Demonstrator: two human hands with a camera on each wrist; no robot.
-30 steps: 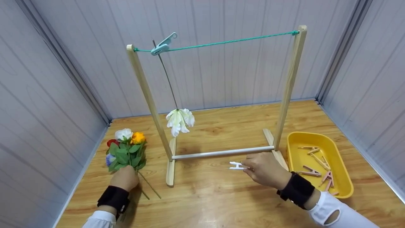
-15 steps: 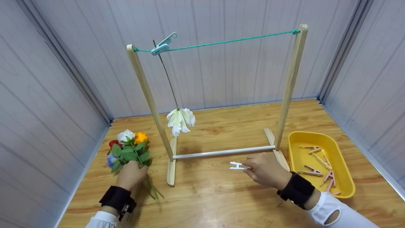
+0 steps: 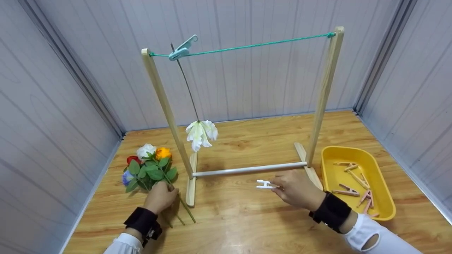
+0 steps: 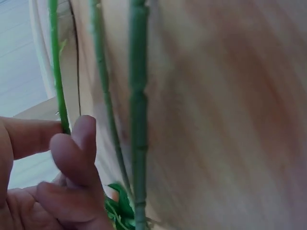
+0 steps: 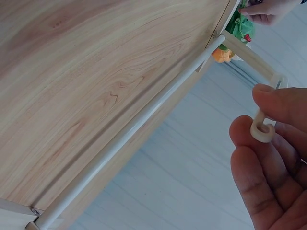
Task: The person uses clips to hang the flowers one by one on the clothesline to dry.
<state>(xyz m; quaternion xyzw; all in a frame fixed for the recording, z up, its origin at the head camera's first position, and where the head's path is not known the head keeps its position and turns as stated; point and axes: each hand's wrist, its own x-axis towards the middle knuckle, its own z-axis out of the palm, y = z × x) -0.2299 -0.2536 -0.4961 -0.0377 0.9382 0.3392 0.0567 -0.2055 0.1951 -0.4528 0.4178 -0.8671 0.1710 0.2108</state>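
Note:
My left hand [image 3: 160, 197] pinches a green artificial flower stem [image 4: 57, 81] between thumb and finger; which bloom it belongs to is unclear. Around it lie a white rose [image 3: 146, 151], an orange flower [image 3: 163, 153], a red flower [image 3: 133, 160] and a bluish-purple flower [image 3: 127, 178], with leaves partly under the hand. Two more stems run beside the fingers in the left wrist view. My right hand [image 3: 296, 188] holds a white clothespin [image 3: 263, 185] low in front of the rack. A white lily-like flower [image 3: 201, 135] hangs head-down, clipped to the green cord [image 3: 254, 46] by a pale blue clothespin [image 3: 179, 53].
The wooden rack has a left post [image 3: 164, 102], a right post [image 3: 323, 102] and a white crossbar [image 3: 247, 170] low between them. At right stands a yellow bin [image 3: 383, 183] with several beige and pink clothespins [image 3: 358, 180]. Pale panels [image 3: 247, 88] enclose the table.
My left hand has moved to the right, toward the rack's left foot, and the bunch of flowers has shifted along with it. The right hand and its white clothespin have stayed in place.

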